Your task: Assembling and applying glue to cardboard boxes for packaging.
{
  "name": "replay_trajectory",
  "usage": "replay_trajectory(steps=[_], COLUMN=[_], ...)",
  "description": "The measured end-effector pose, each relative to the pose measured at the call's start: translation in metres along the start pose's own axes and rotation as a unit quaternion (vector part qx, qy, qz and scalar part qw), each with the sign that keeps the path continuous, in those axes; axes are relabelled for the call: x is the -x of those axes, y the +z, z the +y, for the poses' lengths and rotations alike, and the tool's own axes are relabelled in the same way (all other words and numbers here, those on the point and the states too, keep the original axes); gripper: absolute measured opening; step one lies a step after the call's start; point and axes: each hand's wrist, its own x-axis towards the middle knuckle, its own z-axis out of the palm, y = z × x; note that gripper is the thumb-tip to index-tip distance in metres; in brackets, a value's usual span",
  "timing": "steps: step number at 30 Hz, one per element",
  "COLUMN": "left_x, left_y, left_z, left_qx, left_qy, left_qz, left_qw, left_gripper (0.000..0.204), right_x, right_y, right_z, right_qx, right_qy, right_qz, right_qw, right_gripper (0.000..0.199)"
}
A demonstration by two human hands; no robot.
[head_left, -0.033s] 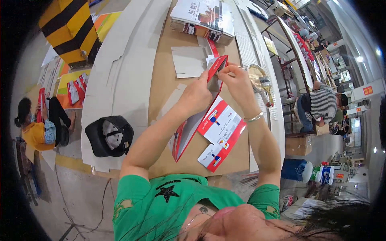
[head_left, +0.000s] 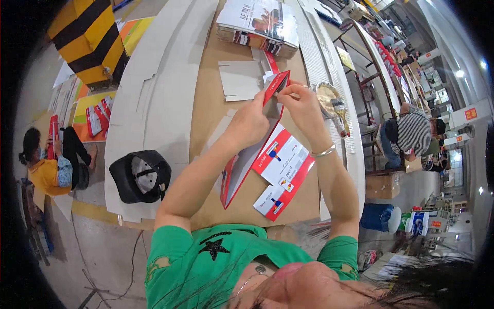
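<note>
A red-and-white printed cardboard carton (head_left: pixel 284 167) lies partly unfolded on the brown board in front of me. One long panel stands up at a slant, its grey inner side showing. My left hand (head_left: pixel 249 122) is closed around the far part of that raised panel. At the carton's far end my right hand (head_left: pixel 300 104) is closed in a pinch at the fold, fingertips against the inner side. Its fingertips partly hide the spot where they grip. Beyond the hands, a pale cardboard piece (head_left: pixel 241 80) lies flat beside a red strip.
A wrapped stack of printed sheets (head_left: pixel 257 26) stands at the far end. Right of my hand lie a shallow dish (head_left: pixel 325 95) and a brush (head_left: pixel 339 110). A black cap (head_left: pixel 140 176) rests at left. People sit on both sides, one holding a red carton.
</note>
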Motion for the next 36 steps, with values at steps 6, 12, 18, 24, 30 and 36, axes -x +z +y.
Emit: replay_trajectory(steps=[6, 12, 18, 24, 30, 36], left_x=[0.000, 0.006, 0.014, 0.019, 0.022, 0.021], left_y=[-0.003, -0.006, -0.001, -0.003, 0.001, -0.004], left_z=[-0.005, 0.003, 0.019, 0.041, 0.040, 0.037], left_qx=[0.020, 0.065, -0.020, -0.021, -0.042, -0.041], left_qy=[0.000, 0.002, 0.055, 0.031, 0.049, 0.046], left_qz=[-0.027, -0.039, 0.023, 0.037, 0.023, 0.018], left_qw=[0.999, 0.997, 0.998, 0.999, 0.998, 0.998], left_gripper=[0.056, 0.057, 0.055, 0.055, 0.053, 0.051], right_x=[0.002, 0.006, 0.019, 0.026, 0.020, 0.024], right_y=[-0.004, -0.016, -0.015, -0.007, -0.018, -0.029], right_z=[-0.013, -0.023, -0.024, -0.033, -0.022, -0.024], right_qx=[-0.062, -0.095, 0.060, 0.181, 0.225, 0.101], right_qy=[0.048, 0.059, -0.055, -0.099, -0.099, -0.035], right_qz=[-0.044, -0.069, 0.037, 0.115, 0.085, 0.018], right_qw=[0.996, 0.991, 0.996, 0.972, 0.966, 0.994], right_gripper=[0.012, 0.011, 0.017, 0.026, 0.014, 0.007])
